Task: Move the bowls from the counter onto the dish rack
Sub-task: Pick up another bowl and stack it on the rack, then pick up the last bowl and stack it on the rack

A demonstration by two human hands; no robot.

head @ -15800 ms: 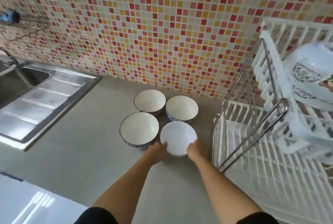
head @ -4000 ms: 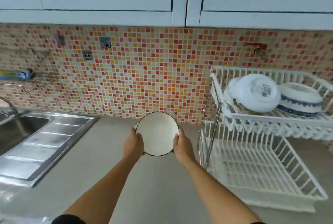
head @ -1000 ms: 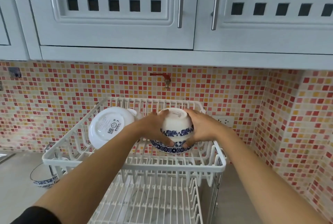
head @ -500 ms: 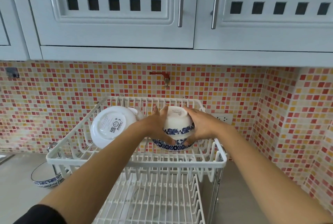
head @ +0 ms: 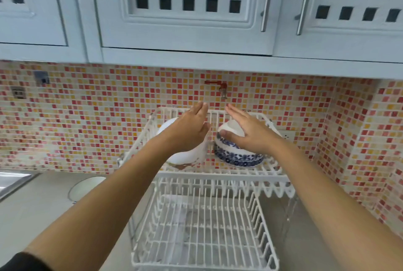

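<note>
Two blue-patterned bowls [head: 237, 154] lie stacked upside down on the right of the white dish rack's [head: 218, 175] top tier. A plain white bowl [head: 185, 156] leans on the left of that tier, mostly hidden by my left hand. My left hand [head: 189, 127] is open with flat fingers, raised in front of the white bowl. My right hand [head: 248, 130] is open too, hovering over the stacked bowls with its thumb near the upper one. One more bowl [head: 87, 186] stands upright on the grey counter [head: 32, 211] to the left of the rack.
The rack's lower tier [head: 205, 231] holds nothing. White wall cabinets [head: 187, 9] hang low above the rack. A small red tap [head: 219, 87] juts from the mosaic wall behind it. A steel sink edge [head: 11, 180] shows at far left.
Both hands have let go of the blue-patterned bowl, which now rests on the other one. The fingers have opened and lifted off it, and my view has shifted left.
</note>
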